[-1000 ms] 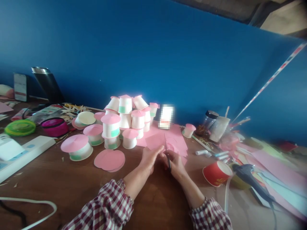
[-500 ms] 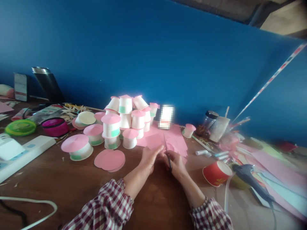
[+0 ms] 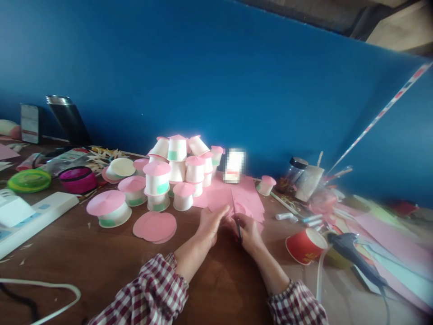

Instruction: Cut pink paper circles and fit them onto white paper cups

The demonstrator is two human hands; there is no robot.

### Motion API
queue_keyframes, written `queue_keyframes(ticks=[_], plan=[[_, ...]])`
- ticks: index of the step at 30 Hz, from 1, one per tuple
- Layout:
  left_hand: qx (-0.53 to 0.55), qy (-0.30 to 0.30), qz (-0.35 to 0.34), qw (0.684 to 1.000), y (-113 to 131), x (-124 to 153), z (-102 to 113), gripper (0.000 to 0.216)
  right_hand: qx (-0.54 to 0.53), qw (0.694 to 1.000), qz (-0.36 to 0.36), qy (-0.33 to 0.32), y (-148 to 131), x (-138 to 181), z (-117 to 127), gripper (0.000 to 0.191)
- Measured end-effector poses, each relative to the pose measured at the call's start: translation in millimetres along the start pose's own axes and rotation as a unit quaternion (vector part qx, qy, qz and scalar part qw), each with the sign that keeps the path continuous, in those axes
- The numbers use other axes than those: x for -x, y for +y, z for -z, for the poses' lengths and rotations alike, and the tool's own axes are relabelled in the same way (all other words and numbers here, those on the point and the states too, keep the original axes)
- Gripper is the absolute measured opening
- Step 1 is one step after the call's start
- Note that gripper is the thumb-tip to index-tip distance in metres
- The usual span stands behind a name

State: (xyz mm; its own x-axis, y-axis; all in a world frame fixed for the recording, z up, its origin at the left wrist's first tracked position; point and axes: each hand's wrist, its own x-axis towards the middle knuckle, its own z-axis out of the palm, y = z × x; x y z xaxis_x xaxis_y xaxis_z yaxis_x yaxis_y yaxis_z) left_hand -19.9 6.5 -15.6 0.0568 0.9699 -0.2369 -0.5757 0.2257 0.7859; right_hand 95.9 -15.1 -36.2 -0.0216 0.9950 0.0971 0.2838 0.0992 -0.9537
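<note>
Both hands meet just in front of the cups (image 3: pixel 176 167), a pile of white paper cups capped in pink, so that the work stays close to the finished pieces. The right hand (image 3: pixel 249 231) has its grip wrapped around the handles of the scissors (image 3: pixel 236 211), whose blades point up and away towards the cups; whether the blades are parted is too blurred to tell. The left hand (image 3: pixel 210 221) brings its grip together on the near edge of a small pink paper (image 3: pixel 241 208), thumb stretched towards the blades, apparently to feed and turn the piece as it is cut. The paper lies in front of the cups and a little to their right, over the loose pink sheets (image 3: pixel 252 194) it seems to be cut from. Cut pink discs (image 3: pixel 154 225) rest on the desk (image 3: pixel 84 253) in front of the cups, to the left of the hands. Well right of the cups stand a red cup (image 3: pixel 306 245) and a glue gun (image 3: pixel 352 253), within reach.
</note>
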Motion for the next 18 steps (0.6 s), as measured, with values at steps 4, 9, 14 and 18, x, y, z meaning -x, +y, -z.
queue_keyframes(ticks=[4,9,14,18], plan=[[-0.013,0.0,0.015,1.0,0.3,-0.3,0.6,0.019,-0.022,1.0,0.001,-0.002,1.6,0.1,-0.3,0.033],[-0.016,-0.017,0.02,1.0,1.3,0.9,-0.7,0.019,-0.039,0.999,0.002,-0.012,3.1,-0.6,-0.1,0.033],[-0.018,-0.006,0.015,1.0,2.7,3.1,-2.3,0.018,-0.031,0.999,0.0,-0.013,1.7,-0.2,0.6,0.035],[-0.015,-0.014,0.012,1.0,2.5,3.2,-1.7,0.018,-0.028,0.999,0.001,-0.015,1.2,0.2,1.7,0.034]])
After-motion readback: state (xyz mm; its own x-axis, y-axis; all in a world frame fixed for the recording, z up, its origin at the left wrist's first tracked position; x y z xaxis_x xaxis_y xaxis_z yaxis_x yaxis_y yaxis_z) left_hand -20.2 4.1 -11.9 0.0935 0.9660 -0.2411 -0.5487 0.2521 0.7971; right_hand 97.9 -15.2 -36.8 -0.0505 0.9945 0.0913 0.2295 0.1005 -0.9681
